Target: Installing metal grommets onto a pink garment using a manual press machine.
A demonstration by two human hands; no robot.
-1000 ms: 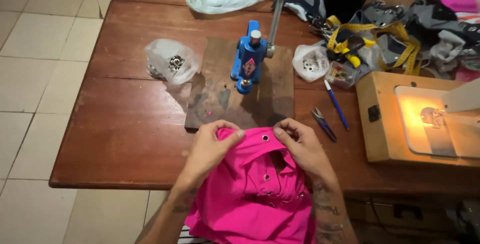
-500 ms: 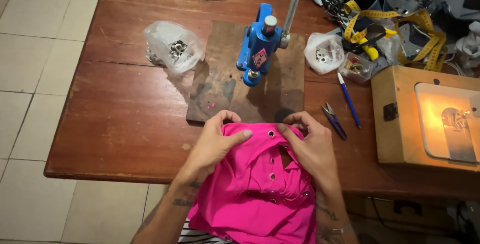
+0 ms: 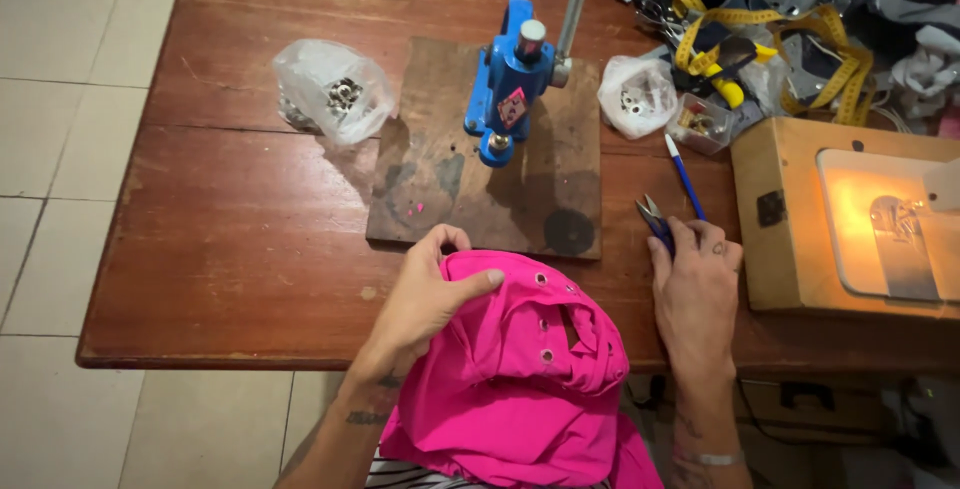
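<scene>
Since half a second ago the right hand has left the pink garment and gone to the snips on the counter, while the left hand has stayed on the cloth.

Nearest the person, the garment lies bunched over the counter's front edge and down toward the lap, its strip of metal eyelets turned up and a small slit showing beside them. The left hand lies over its upper left corner, fingers curled and thumb pressed across the fold, apparently pinning the cloth so the eyelet strip stays facing up. The right hand rests palm down just right of the garment, its fingers loosely bent and touching the handles of the snips; it does not yet grip them, as far as can be told.

A blue pen lies just beyond the snips. Farther in, a worn board carries a blue hand press, its lever rising out of view; the board likely shields the counter from the punching. Left of the board sits a clear bag of metal rings, and right of it a second bag and a small tub, all within reach of the press. At the right a lit sewing machine glows; behind it lie a yellow tape measure and heaped grey cloth.
</scene>
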